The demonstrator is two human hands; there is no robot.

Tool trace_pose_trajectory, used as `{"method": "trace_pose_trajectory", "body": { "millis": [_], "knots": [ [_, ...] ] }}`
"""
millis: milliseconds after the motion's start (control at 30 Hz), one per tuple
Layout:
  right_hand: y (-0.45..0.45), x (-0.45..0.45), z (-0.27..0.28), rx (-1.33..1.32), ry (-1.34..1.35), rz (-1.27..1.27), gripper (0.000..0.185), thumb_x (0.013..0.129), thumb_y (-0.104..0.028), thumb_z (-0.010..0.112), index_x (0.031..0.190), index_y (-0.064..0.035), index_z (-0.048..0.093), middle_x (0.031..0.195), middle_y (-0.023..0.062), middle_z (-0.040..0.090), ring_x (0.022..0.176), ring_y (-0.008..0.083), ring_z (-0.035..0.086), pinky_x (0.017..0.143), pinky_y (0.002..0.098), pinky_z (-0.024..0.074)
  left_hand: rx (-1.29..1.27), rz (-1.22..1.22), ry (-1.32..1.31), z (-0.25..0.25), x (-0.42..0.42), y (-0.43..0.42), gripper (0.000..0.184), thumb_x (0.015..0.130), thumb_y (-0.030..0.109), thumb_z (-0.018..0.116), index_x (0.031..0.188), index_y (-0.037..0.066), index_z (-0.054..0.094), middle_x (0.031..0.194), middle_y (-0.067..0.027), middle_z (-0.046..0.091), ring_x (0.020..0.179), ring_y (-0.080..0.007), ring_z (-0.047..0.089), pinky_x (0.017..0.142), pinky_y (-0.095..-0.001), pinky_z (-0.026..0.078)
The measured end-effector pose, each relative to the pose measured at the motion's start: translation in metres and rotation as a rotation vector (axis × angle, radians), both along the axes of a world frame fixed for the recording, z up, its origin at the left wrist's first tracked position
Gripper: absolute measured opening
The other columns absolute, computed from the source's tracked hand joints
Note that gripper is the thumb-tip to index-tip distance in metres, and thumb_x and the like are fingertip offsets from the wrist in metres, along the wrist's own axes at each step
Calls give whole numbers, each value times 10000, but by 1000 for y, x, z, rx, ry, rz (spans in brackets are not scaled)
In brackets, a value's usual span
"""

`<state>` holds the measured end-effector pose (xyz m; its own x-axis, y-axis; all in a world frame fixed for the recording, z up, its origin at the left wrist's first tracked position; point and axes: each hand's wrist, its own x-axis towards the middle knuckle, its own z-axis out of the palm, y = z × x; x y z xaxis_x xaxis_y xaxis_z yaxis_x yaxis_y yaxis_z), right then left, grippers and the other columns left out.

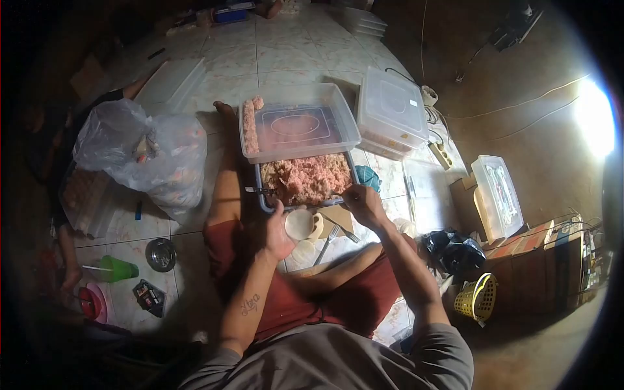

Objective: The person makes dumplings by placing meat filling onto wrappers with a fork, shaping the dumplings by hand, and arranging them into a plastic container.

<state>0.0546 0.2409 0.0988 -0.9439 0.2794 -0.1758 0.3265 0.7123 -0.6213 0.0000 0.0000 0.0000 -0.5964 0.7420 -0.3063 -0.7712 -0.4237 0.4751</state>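
My left hand [279, 235] holds a round, pale wrapper [299, 224], its thumb pointing up beside the wrapper's edge. Pink minced filling [309, 179] fills a dark blue-grey tray [263, 200] just beyond my hands. At that tray's right front corner, my right hand [365, 207] is closed on a thin utensil whose end reaches the filling; its kind is hard to make out. Behind it stands a clear plastic box [348, 123] with a row of pink filled pieces [250, 130] along its left side. More pale round wrappers [303, 252] lie below my left hand.
Forks [328, 244] lie between my legs. Lidded boxes [393, 110] stand at right, a plastic bag of goods [172, 156] at left. Around are a green cup [119, 268], a metal bowl [160, 254], and a yellow basket [476, 299]. Another person's hand [70, 274] shows at far left.
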Motion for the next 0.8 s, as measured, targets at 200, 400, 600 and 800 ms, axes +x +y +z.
{"method": "trace_pose_trajectory", "body": {
  "millis": [200, 400, 600, 800],
  "knots": [
    [-54, 29, -27, 141, 678, -93, 154, 906, -13, 587, 1051, -28, 635, 938, 189, 596, 828, 399, 622, 696, 434, 510, 511, 216, -216, 30, -26, 33, 926, 964, 679, 445, 1420, -126, 427, 1456, -257, 512, 1390, -382, 451, 1226, -497, 250],
    [-94, 43, -42, 201, 817, -19, 267, 857, 36, 600, 1114, -20, 639, 1005, 180, 611, 875, 374, 625, 730, 442, 522, 450, 240, -138, 73, -9, 21, 998, 938, 712, 456, 1510, -93, 312, 1583, -259, 351, 1485, -374, 315, 1241, -522, 186],
    [-76, 51, -60, 434, 815, 350, 449, 794, -12, 630, 1242, -45, 616, 1077, 112, 608, 891, 298, 617, 753, 380, 528, 626, 228, -437, 50, -5, -3, 1016, 917, 681, 499, 1530, -95, 267, 1595, -258, 326, 1504, -390, 271, 1253, -542, 133],
    [-36, 63, -49, 298, 712, 289, 288, 873, 41, 606, 1138, -47, 674, 995, 142, 621, 820, 344, 621, 695, 429, 528, 351, 563, -433, 35, -18, -34, 769, 953, 571, 529, 1392, -56, 453, 1416, -260, 521, 1416, -400, 408, 1121, -526, 390]
  ]
}}
